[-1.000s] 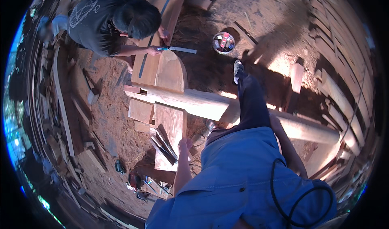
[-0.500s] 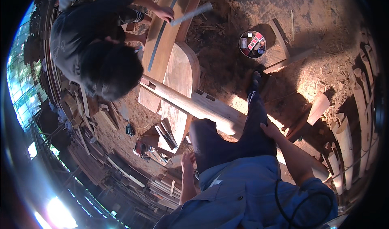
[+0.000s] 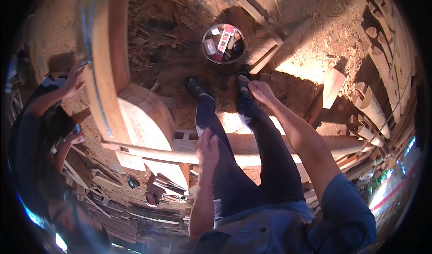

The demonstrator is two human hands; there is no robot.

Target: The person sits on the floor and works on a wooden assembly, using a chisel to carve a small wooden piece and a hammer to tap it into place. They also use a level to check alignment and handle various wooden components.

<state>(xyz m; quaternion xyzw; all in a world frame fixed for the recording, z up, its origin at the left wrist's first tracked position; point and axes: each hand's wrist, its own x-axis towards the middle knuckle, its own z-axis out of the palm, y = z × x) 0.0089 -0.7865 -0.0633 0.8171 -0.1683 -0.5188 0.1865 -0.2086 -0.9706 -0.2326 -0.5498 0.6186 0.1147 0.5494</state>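
My left hand (image 3: 208, 151) hangs above the near side of a long pale timber beam (image 3: 243, 147), with nothing seen in it and its fingers loosely apart. Farther out, my right hand (image 3: 262, 92) hovers over my right shin near the foot, fingers loosely bent and nothing visible in them. The beam runs crosswise beyond my knees, and my legs extend over it. Dark rectangular notches (image 3: 184, 135) show in its upper side. At its left end stand a thick rounded wooden piece (image 3: 146, 114) and a long plank (image 3: 101, 83) with a dark strip along it.
A co-worker's hand (image 3: 74, 80) is by the plank at the left. Beyond my feet stands a round tub (image 3: 223, 44) of tools, including a red-and-white level. Offcuts (image 3: 265, 22) and wood shavings cover the floor; rounded logs (image 3: 371, 107) are stacked at the right.
My view has swung, shifting plank and co-worker to the left. My right hand has left my thigh and reached forward; my left hand has risen. Both feet now show beyond the beam.
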